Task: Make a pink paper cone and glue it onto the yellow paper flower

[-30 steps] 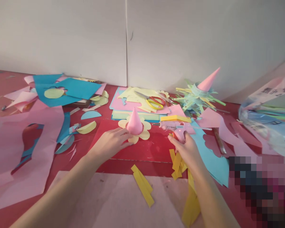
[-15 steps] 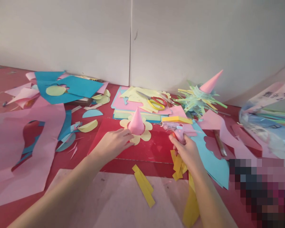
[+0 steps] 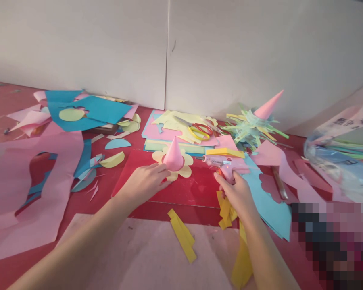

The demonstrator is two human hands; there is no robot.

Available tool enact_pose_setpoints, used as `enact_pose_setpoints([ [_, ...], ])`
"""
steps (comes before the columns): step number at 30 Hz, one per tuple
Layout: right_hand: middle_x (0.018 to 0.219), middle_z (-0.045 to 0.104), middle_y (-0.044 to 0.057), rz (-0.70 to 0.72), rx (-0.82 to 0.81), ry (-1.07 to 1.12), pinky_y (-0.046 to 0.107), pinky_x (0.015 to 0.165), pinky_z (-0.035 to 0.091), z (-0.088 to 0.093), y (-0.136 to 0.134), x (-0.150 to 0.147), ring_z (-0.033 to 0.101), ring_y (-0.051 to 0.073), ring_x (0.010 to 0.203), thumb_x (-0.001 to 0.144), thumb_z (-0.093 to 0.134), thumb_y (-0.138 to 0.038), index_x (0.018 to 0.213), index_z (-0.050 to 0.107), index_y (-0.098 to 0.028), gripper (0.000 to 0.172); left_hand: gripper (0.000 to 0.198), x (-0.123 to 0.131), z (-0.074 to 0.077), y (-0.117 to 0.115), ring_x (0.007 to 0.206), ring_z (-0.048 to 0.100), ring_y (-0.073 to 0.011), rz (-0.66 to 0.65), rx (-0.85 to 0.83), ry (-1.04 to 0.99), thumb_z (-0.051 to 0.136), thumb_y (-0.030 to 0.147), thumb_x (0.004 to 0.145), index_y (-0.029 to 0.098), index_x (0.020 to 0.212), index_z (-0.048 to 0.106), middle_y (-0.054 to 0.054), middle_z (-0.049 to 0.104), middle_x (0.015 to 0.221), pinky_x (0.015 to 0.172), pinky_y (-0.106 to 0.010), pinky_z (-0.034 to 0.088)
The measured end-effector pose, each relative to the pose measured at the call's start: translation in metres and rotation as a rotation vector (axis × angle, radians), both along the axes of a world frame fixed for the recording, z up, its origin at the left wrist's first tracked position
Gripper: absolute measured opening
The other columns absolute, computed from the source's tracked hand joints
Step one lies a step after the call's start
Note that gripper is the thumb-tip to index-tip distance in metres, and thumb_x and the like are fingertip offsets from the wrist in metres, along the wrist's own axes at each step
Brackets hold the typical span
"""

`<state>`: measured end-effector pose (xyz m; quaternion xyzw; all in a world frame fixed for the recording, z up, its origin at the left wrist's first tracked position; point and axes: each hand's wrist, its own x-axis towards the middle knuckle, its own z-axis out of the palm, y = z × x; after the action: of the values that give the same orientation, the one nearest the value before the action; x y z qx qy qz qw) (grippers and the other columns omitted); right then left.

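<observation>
A pink paper cone [image 3: 174, 156] stands point-up in the middle of a pale yellow paper flower [image 3: 186, 165]. My left hand [image 3: 149, 179] is closed at the flower's left side, fingers pinched at its edge by the foot of the cone. What exactly lies between the fingertips is partly hidden. My right hand [image 3: 234, 189] is wrapped round the handle of a pink glue gun [image 3: 226, 163]. The gun's nozzle points left, a short way from the flower. Beneath both lies a glossy red board [image 3: 196, 193].
Scissors [image 3: 201, 131] with yellow and red handles lie on stacked paper behind. A fringed green piece with a pink cone [image 3: 269, 106] stands back right. Yellow strips [image 3: 183, 235] lie in front. Pink offcuts [image 3: 63, 161] spread left; a plastic bag [image 3: 335, 161] sits right.
Almost nothing differs. The view has shifted very slightly; both hands keep their places, with the glue gun still in the right.
</observation>
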<state>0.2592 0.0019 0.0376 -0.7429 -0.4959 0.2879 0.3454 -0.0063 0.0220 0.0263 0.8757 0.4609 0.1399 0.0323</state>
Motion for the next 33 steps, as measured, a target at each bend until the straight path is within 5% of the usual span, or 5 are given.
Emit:
enact_pose_setpoints([
  [8, 0.056, 0.049, -0.004, 0.014, -0.003, -0.011, 0.026, 0.049, 0.039, -0.006, 0.002, 0.005, 0.051, 0.015, 0.049, 0.071, 0.063, -0.056, 0.074, 0.050, -0.022, 0.036, 0.023, 0.000, 0.001, -0.002, 0.085, 0.064, -0.0160, -0.026, 0.039, -0.012, 0.046, 0.026, 0.091, 0.022, 0.100, 0.067, -0.002, 0.069, 0.093, 0.059, -0.022, 0.042],
  [14, 0.057, 0.052, -0.003, 0.018, -0.003, -0.002, 0.027, 0.050, 0.041, -0.008, 0.002, 0.006, 0.052, 0.015, 0.050, 0.071, 0.063, -0.056, 0.073, 0.050, -0.022, 0.036, 0.028, -0.001, 0.001, -0.001, 0.075, 0.062, -0.0131, -0.015, 0.021, -0.043, 0.041, 0.021, 0.091, 0.020, 0.083, 0.068, -0.003, 0.068, 0.085, 0.057, -0.021, 0.042],
  [20, 0.054, 0.048, -0.005, 0.033, 0.001, -0.030, 0.027, 0.051, 0.040, -0.007, 0.001, 0.004, 0.052, 0.015, 0.049, 0.071, 0.063, -0.055, 0.071, 0.045, -0.023, 0.037, 0.025, -0.002, -0.002, 0.002, 0.083, 0.063, -0.0165, 0.108, -0.050, -0.202, 0.043, 0.026, 0.091, 0.021, 0.085, 0.067, -0.003, 0.070, 0.093, 0.063, -0.023, 0.046],
  [26, 0.052, 0.047, -0.007, 0.140, -0.047, 0.092, 0.028, 0.047, 0.040, 0.001, -0.004, -0.006, 0.050, 0.015, 0.044, 0.071, 0.061, -0.051, 0.074, 0.046, -0.024, 0.031, 0.023, -0.003, -0.008, 0.007, 0.072, 0.062, -0.0156, 0.199, -0.145, -0.353, 0.044, 0.030, 0.089, 0.020, 0.081, 0.064, -0.003, 0.068, 0.083, 0.062, -0.024, 0.047],
  [33, 0.060, 0.052, -0.001, 0.199, -0.007, -0.315, 0.028, 0.052, 0.036, -0.004, -0.004, -0.014, 0.050, 0.018, 0.055, 0.072, 0.055, -0.052, 0.072, 0.042, -0.025, 0.030, 0.019, -0.003, -0.010, 0.011, 0.071, 0.062, -0.0164, 0.248, -0.182, -0.406, 0.042, 0.029, 0.087, 0.021, 0.079, 0.058, -0.003, 0.066, 0.080, 0.061, -0.025, 0.045],
])
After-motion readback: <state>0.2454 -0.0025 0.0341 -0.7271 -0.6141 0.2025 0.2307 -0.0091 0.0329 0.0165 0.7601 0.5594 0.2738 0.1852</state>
